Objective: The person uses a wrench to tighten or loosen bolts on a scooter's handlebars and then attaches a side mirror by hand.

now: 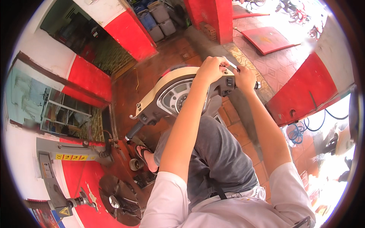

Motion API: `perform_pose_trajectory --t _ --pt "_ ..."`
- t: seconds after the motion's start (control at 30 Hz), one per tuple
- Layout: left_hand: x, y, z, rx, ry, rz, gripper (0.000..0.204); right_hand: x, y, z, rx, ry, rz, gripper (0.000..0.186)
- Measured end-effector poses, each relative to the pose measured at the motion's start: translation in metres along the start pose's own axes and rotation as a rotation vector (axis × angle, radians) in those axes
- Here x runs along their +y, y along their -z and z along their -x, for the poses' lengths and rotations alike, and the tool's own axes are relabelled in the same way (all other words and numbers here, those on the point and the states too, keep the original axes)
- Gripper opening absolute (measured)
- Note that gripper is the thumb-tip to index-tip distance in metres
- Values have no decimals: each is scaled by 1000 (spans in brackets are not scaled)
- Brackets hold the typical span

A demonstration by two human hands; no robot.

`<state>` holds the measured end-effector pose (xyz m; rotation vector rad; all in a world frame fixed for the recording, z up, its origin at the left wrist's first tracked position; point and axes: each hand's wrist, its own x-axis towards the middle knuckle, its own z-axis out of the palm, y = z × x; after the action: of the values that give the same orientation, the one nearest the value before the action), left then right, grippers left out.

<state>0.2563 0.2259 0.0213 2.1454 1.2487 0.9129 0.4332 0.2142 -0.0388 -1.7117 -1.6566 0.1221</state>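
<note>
A motor scooter's handlebar with a cream cover (154, 92) and a round dial cluster (182, 97) lies before me. My left hand (211, 69) reaches across to its right end, fingers curled in above the cover; what they grip is hidden. Close beside it, my right hand (245, 78) is closed at the right handlebar end, covering most of the grip. A slim pale piece (230, 63) runs from the left fingers to the right ones; its kind does not show. Black switches (229, 81) sit just below, and the bar end (258, 85) sticks out past my right hand.
The handlebar's left grip (134, 131) is free of hands. A grey machine arm (49, 178) stands at left near a dark round plate (119, 199). A red panel (266, 40) lies outside on paving. Blue hose (296, 133) hangs at right; grey containers (161, 19) are stacked behind.
</note>
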Motion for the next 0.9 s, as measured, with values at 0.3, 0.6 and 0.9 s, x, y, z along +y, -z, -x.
perform_pose_trajectory --t 0.3,0.6,0.9 --pt "10 3 -2 6 -40 -143 20 4 0 0 28 4 7 26" --pt "-1 0 1 -7 -9 28 25 3 -6 -1 12 4 14 25" --pt "10 2 1 57 -99 -111 24 8 -6 -2 7 8 0 24"
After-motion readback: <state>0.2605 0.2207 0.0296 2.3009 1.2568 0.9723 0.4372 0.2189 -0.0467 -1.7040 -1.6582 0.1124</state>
